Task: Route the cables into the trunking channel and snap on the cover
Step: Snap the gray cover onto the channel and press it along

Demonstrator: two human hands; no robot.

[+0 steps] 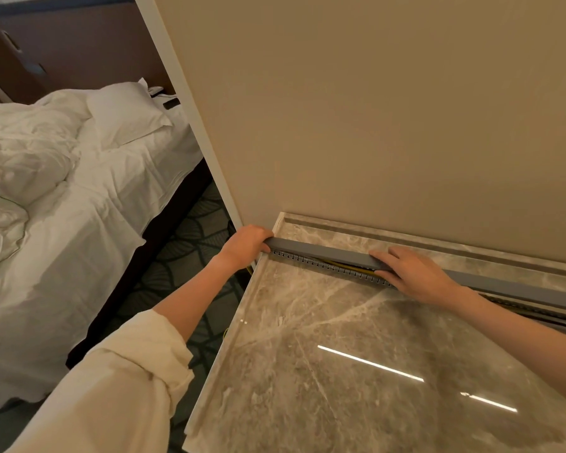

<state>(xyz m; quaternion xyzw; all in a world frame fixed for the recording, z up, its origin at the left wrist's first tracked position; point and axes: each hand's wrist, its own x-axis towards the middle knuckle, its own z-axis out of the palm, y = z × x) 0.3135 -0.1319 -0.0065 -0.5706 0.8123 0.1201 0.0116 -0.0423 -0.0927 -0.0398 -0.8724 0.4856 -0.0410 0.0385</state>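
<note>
A long grey trunking cover (321, 251) lies along the slotted grey trunking channel (334, 268) near the back of a marble counter (340, 354). The cover sits slightly raised, leaving a gap where a yellow cable (350, 266) shows inside the channel. My left hand (247, 243) grips the cover's left end at the counter's corner. My right hand (412, 273) rests on the cover's middle, fingers spread flat over its top and thumb against the channel's front. The cover and channel run off to the right edge of the view.
A beige wall (373, 125) rises directly behind the counter. To the left, below the counter's edge, is patterned dark carpet (190, 243) and a bed with white rumpled sheets (62, 191). A dark wooden headboard (62, 44) stands at the far left.
</note>
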